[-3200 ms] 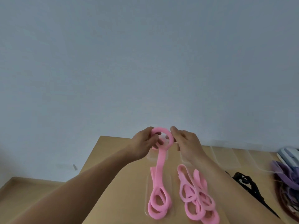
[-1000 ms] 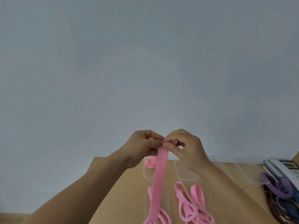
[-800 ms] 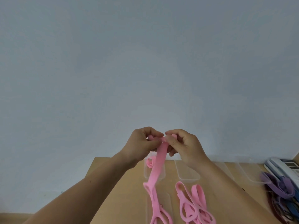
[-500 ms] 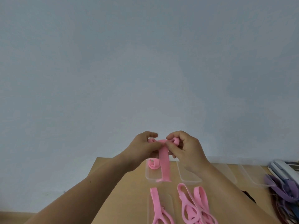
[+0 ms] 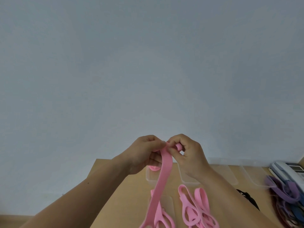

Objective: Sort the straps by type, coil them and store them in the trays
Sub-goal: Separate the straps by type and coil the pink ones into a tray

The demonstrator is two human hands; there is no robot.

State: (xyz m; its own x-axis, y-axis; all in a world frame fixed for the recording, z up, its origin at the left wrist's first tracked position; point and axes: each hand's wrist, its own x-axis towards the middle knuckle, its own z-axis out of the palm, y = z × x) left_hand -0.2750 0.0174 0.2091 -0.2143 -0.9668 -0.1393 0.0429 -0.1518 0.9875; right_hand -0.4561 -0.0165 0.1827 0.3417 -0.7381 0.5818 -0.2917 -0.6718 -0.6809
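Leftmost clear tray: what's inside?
One pink coil at the tray's far end, partly hidden by the left hand. The long pink strap that hand and the right hand pinch hangs across the middle, covering that part.

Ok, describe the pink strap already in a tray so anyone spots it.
On the wooden table, clear trays line the wall. The leftmost tray, below the left hand, holds a small pink coil. Unlike the loose pink straps nearby, it is rolled up.

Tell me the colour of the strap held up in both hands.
The strap is plain pink, with no pattern; the head view shows it best.
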